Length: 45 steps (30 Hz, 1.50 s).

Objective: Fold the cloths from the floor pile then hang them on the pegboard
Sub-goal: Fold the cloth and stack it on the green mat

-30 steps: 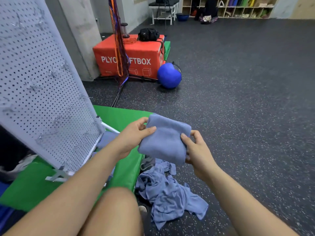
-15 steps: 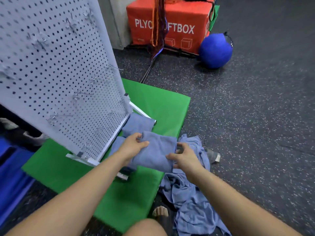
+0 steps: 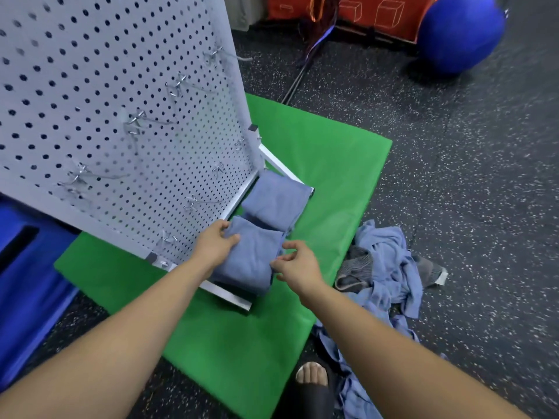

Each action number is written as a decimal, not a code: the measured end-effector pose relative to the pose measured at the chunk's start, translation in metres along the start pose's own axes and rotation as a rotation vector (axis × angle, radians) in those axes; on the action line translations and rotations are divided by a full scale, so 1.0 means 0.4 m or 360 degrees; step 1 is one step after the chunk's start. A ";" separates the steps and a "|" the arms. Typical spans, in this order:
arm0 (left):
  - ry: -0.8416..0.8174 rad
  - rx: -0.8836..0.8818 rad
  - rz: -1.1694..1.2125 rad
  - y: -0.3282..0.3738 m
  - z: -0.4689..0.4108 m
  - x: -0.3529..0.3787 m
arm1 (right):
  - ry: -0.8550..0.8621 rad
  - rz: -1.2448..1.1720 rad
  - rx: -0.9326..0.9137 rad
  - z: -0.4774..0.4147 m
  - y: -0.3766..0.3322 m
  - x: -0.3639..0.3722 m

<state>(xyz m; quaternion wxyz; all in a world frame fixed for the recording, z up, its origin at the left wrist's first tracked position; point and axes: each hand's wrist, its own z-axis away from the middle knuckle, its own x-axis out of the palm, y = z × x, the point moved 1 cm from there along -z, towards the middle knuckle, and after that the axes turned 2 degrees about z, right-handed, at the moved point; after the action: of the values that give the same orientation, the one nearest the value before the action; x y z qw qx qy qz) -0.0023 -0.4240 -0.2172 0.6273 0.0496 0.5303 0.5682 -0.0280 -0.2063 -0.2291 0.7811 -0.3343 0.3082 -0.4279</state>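
A folded blue cloth (image 3: 252, 261) lies at the foot of the white pegboard (image 3: 121, 110), across its metal base frame. My left hand (image 3: 216, 244) grips the cloth's left edge, thumb on top. My right hand (image 3: 298, 266) hovers just off the cloth's right edge, fingers loosely curled and holding nothing. A second folded blue cloth (image 3: 276, 201) lies just beyond the first one, against the pegboard's base. The pile of unfolded blue cloths (image 3: 384, 267) sits on the dark floor to the right. Several metal hooks (image 3: 137, 122) stick out of the pegboard.
The pegboard stands on a green mat (image 3: 317, 164). A blue ball (image 3: 459, 31) and an orange box (image 3: 372, 13) are at the back right. A blue mat (image 3: 27, 267) lies at the left. My sandalled foot (image 3: 311, 385) shows at the bottom.
The folded cloth went down from mid-air onto the pegboard's base beside the other folded cloth. My right hand has let go of it; my left hand still holds it.
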 end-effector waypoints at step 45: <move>-0.0787 0.0109 -0.0123 -0.022 0.387 0.720 | 0.0098 0.0670 0.0125 0.227 0.590 -0.356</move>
<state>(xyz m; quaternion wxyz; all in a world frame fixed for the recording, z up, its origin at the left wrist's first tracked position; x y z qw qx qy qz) 0.0553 -0.1229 -0.3317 0.7571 0.1880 0.3811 0.4962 0.0874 0.0386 -0.3336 0.8560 -0.2185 0.3779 -0.2770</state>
